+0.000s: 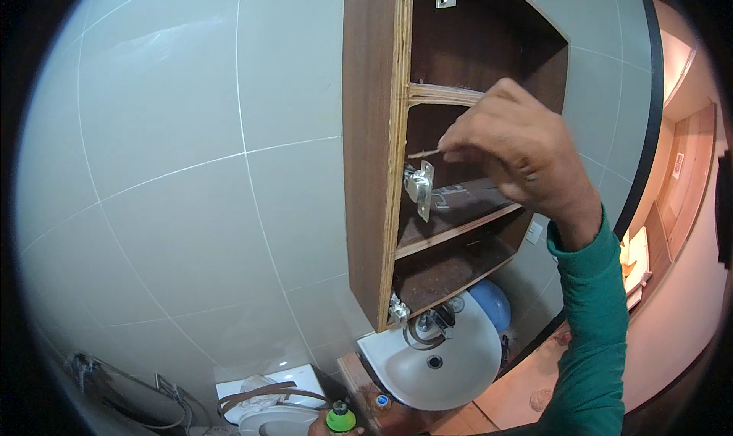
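Observation:
My right hand (527,150) is raised in front of a brown wooden wall cabinet (366,130), fingers pinched together. A thin, pale, stick-like piece (424,154) juts from the fingertips toward the cabinet's left front edge. Just below its tip, a metal hinge (419,190) is fixed to the inner side of that edge. At the bottom of the view, my left hand (317,427) is only partly in sight, its fingers around a bottle with a bright green top and dark nozzle (341,418). The lower part of the bottle is out of view.
Beneath the cabinet are a white washbasin (450,367) with a dark faucet (439,320) and a blue round object (490,305). A white toilet (279,421) stands lower left, with a brown strip (256,392) across it. Further hinges (398,311) sit on the cabinet edge.

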Motion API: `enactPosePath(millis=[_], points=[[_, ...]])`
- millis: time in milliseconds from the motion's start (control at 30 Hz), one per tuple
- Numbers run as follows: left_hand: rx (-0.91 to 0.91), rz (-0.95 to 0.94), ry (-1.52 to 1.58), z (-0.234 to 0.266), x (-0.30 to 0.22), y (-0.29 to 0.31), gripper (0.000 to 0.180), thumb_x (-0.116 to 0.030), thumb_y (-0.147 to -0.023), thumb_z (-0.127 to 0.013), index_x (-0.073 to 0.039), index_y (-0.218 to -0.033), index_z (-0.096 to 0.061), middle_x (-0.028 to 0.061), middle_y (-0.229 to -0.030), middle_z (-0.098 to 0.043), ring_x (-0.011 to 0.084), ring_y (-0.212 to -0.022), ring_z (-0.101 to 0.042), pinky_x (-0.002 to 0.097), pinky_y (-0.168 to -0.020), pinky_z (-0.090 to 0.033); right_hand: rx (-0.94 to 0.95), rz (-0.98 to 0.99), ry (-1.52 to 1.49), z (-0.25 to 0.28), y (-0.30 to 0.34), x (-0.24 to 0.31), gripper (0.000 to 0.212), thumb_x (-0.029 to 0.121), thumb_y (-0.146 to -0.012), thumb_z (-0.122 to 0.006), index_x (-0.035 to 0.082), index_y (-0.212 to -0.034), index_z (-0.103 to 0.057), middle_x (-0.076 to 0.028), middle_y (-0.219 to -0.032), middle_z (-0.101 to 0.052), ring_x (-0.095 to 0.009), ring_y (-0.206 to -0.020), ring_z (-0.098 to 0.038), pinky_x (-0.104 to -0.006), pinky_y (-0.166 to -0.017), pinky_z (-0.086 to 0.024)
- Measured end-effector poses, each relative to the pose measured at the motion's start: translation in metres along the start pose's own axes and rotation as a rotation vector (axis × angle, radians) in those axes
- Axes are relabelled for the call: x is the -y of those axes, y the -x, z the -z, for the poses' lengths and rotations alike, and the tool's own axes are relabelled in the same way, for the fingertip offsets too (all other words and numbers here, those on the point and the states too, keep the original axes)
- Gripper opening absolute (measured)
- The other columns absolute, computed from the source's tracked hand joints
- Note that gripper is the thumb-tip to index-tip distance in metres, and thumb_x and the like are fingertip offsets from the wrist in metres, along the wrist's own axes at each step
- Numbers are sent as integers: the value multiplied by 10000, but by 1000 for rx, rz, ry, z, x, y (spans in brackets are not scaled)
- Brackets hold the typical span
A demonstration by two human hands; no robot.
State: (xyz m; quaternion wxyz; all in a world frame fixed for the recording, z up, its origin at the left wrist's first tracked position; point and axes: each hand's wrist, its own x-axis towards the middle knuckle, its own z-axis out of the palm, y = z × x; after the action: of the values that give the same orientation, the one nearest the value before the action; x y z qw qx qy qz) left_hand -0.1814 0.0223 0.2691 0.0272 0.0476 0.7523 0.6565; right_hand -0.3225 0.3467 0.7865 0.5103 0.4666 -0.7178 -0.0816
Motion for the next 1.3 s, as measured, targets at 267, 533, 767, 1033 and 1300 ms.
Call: enactPosePath(millis=[267, 533, 767, 1033, 1300], points=[[34, -24, 106, -5, -16, -3, 759, -252, -845, -963, 3, -1441, -568, 112, -1243, -734, 219, -1114, -698, 385, -993, -573, -7, -6, -131, -15, -7, -6, 138, 49, -859, -829, 127, -958, -774, -21, -878, -732, -207, -838, -666, -356, -769, -516], [31, -9, -18, -2, -9, -4, 759, -257, -843, -965, 2, -1438, -573, 109, -1219, -742, 218, -1098, -705, 388, -981, -579, -97, -53, -8, -17, -14, -13, 160, 60, -881, -848, 111, -1021, -789, -25, -907, -761, -187, -839, -672, -354, -779, -539], [-37, -39, -13, -2, 1, -4, 699, -276, -844, -964, -9, -1374, -595, 95, -1175, -749, 206, -1056, -712, 382, -950, -589, -209, -19, 36, -15, -24, -26, 130, 138, -915, -836, 105, -1025, -774, -64, -885, -746, -221, -793, -653, -354, -694, -540], [-54, -19, -19, -3, 4, -6, 647, -245, -838, -962, -13, -1325, -605, 81, -1132, -743, 196, -1019, -707, 372, -912, -592, -243, -398, -205, -21, -11, -42, 227, 277, -1002, -793, 68, -1089, -802, -83, -898, -783, -139, -741, -683, -291, -671, -525], [-36, 4, 19, -5, 8, -4, 660, -209, -835, -962, -7, -1347, -598, 72, -1126, -740, 183, -990, -704, 364, -870, -601, -270, -701, -165, -25, 20, -54, 222, 233, -974, -799, 43, -1089, -801, -81, -887, -777, -148, -778, -700, -299, -725, -551]])
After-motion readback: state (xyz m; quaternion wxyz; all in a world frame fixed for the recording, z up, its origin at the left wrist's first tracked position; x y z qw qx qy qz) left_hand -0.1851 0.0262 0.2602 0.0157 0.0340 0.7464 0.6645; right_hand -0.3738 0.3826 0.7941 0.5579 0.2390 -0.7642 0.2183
